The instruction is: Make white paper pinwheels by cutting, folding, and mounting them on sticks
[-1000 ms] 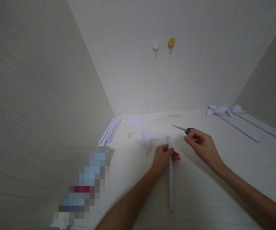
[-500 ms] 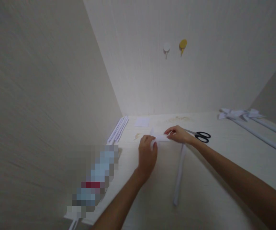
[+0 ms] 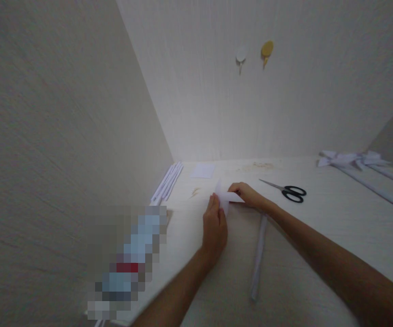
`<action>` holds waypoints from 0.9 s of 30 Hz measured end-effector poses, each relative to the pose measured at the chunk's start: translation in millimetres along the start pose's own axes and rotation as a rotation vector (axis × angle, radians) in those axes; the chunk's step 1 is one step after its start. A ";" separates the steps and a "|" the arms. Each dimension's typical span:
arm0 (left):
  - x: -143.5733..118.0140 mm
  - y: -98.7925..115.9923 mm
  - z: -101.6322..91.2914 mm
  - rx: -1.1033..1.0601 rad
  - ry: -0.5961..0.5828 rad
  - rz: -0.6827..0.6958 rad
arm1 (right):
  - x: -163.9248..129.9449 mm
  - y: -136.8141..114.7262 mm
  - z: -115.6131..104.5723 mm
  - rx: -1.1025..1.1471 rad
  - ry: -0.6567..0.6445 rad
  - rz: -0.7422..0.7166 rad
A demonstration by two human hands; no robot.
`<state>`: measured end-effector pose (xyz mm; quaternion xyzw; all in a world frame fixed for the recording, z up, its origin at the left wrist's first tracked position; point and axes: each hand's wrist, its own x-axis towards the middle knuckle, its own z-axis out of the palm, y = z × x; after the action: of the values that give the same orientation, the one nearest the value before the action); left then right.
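Note:
A white folded paper pinwheel (image 3: 224, 200) is held between my hands above the pale table. My left hand (image 3: 214, 229) grips its left and lower side, thumb against the paper. My right hand (image 3: 246, 194) is closed at its upper right edge, behind a pointed blade; the fingertips are partly hidden by the paper. Below my right wrist lies a rolled white paper stick (image 3: 259, 256), its upper end close under the forearm. Black-handled scissors (image 3: 286, 190) rest to the right of my right hand, blades pointing left.
Finished paper pinwheels (image 3: 349, 160) on sticks lie at the far right. Several rolled paper sticks (image 3: 167, 181) and a white paper square (image 3: 202, 170) lie at the back left. A blurred-out object (image 3: 138, 250) stands along the left wall. White (image 3: 240, 58) and yellow (image 3: 267, 49) hooks are on the back wall.
The paper has turned, so a pointed blade now sticks out to the right. My right hand has shifted slightly left behind it, leaving the scissors' blades uncovered.

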<state>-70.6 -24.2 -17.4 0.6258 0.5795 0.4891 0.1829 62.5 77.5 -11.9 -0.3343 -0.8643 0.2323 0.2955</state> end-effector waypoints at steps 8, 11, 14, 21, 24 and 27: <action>0.3 -2.0 0.5 0.033 -0.070 -0.005 | -6.3 -11.2 0.8 0.036 -0.009 0.013; 2.8 0.6 -0.8 -0.011 -0.062 -0.004 | -11.4 -14.7 0.3 0.003 0.020 0.077; 6.8 4.6 0.2 -0.125 -0.039 -0.048 | -21.8 -20.2 -3.0 0.006 0.122 0.110; 7.1 22.7 17.7 -0.521 -0.139 -0.085 | -64.2 -47.8 -19.8 -0.150 0.431 0.026; 1.8 33.1 26.6 -0.649 -0.181 -0.105 | -84.1 -51.9 -21.5 -0.248 0.469 -0.068; -4.7 39.6 32.3 -0.752 -0.244 -0.107 | -101.2 -48.6 -17.7 -0.342 0.502 -0.117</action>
<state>-21.6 -27.9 -2.4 0.5376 0.3660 0.5788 0.4920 113.8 -23.7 -6.1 -0.3757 -0.8088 -0.0239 0.4518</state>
